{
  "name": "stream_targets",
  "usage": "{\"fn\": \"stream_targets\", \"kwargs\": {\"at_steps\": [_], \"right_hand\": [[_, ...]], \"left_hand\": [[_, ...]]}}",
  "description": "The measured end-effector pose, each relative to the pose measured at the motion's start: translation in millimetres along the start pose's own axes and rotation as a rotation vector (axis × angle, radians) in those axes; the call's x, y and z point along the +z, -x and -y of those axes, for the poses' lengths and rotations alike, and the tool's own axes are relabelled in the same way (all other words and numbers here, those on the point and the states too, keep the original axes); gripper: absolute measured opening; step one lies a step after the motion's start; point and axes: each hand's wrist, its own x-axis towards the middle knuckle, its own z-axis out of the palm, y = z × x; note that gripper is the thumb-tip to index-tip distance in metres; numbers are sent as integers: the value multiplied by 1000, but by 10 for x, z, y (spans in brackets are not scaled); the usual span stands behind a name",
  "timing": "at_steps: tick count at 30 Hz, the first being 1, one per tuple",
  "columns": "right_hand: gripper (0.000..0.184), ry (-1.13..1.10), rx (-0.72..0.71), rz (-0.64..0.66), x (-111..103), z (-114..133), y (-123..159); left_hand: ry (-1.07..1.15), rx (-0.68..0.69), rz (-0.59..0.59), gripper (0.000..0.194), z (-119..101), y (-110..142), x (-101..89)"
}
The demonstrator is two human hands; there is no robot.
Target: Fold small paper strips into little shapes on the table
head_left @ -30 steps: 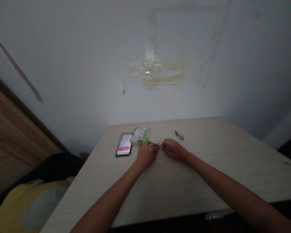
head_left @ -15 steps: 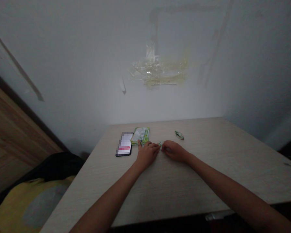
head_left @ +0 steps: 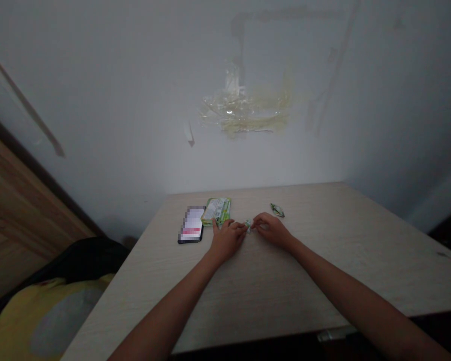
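A small green-and-white crumpled wrapper (head_left: 248,224) lies between my two hands, low over the table. My left hand (head_left: 228,240) is palm down, its thumb and forefinger closed on the wrapper's left side, its outer fingers spread towards a green packet (head_left: 218,209). From the right, my right hand (head_left: 273,230) pinches at the wrapper's other edge with curled fingers. My fingertips partly cover the wrapper, so its contents cannot be made out. Another small green wrapper (head_left: 277,209) rests beyond my right hand.
A phone (head_left: 191,225) with a lit, blurred screen lies left of the green packet. The pale wooden table (head_left: 323,210) meets a wall (head_left: 135,100) with tape remnants. A yellow-and-grey cushion-like item (head_left: 41,321) is beyond the table's left edge.
My right hand's fingers have loosened slightly and shifted a little at the wrapper, showing more of it. My left hand stays nearly in place. The view has shifted slightly.
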Motion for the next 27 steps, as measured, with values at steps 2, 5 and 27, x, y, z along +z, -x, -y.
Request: {"fn": "stream_targets", "kwargs": {"at_steps": [2, 5, 27], "right_hand": [[16, 4, -34, 26, -1, 5, 6], [18, 22, -69, 49, -7, 15, 14], [15, 503, 80, 59, 83, 60, -68]], "left_hand": [[7, 4, 2, 30, -2, 2, 1], [7, 4, 3, 31, -3, 8, 6], [79, -3, 57, 34, 62, 11, 61]]}}
